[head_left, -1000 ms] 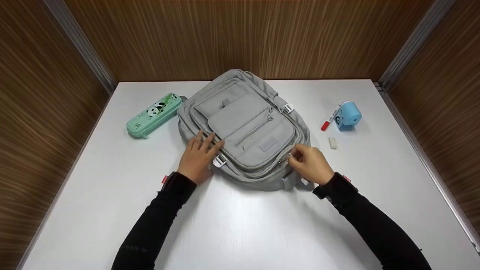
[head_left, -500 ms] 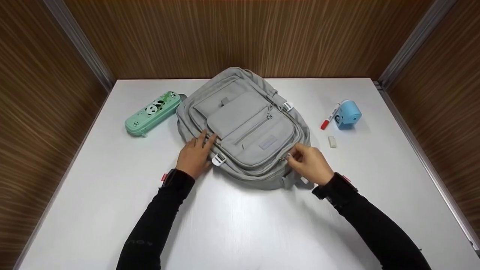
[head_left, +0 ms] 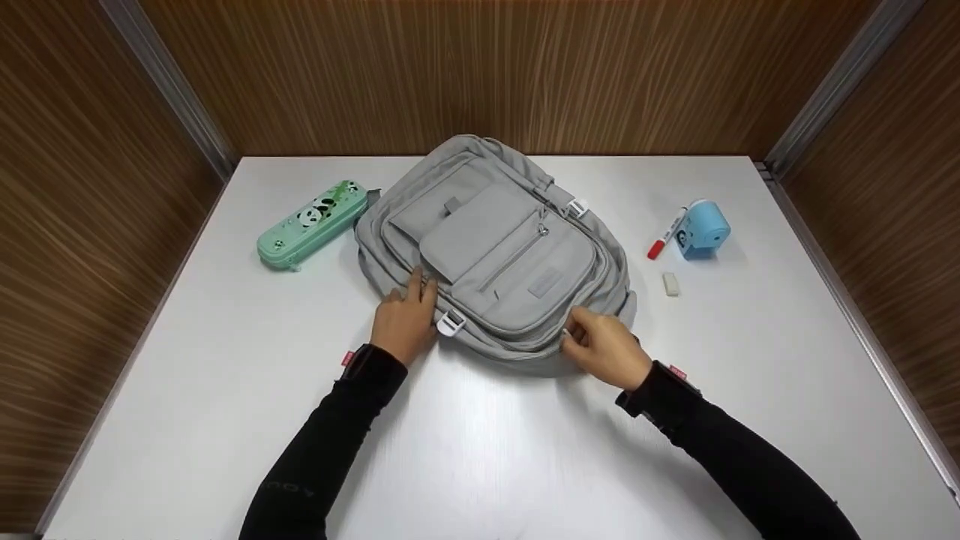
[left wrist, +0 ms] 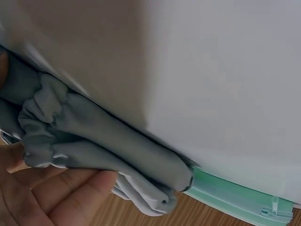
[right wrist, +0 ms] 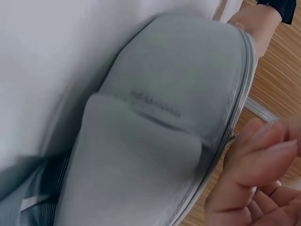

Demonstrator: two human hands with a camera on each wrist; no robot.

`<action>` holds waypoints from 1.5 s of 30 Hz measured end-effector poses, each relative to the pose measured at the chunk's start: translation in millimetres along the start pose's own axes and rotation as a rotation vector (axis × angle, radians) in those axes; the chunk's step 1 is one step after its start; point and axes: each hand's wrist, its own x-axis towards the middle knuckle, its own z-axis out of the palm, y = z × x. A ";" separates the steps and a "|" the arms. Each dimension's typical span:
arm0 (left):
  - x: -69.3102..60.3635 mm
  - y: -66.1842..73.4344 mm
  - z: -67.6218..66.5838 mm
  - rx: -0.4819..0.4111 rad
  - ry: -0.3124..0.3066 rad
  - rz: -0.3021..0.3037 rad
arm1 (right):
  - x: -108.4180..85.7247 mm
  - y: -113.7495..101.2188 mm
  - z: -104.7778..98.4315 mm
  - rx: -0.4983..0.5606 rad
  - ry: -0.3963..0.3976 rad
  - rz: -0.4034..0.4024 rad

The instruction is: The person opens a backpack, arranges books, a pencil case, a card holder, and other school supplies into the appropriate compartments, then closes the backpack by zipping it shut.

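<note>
The grey backpack [head_left: 480, 247] lies front face up at the centre of the white table [head_left: 480, 457], set at an angle. Its front pocket carries a rectangular label [head_left: 545, 283]; the label text is too small to read. 2 white buckles are located on opposite sides.

Right hand [head_left: 604, 349]: thumb and index finger pinch the zipper pull [right wrist: 232, 138] at the backpack's lower right edge. Left hand [head_left: 405, 319]: fingers extended, resting against the lower left side near 1 buckle [head_left: 451, 322].

The black left sleeve [head_left: 322, 442] bears faint lettering, partly legible, including an "A". Left of the backpack: green pencil case [head_left: 313, 223], panda print. Right: red-capped marker [head_left: 666, 234] beside a blue sharpener [head_left: 703, 229]; white eraser [head_left: 670, 284] nearer the person.
</note>
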 end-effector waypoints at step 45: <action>-12.5 90.6 -16.8 0.348 0.111 -0.091 | 15.6 -8.8 20.6 0.096 0.037 0.054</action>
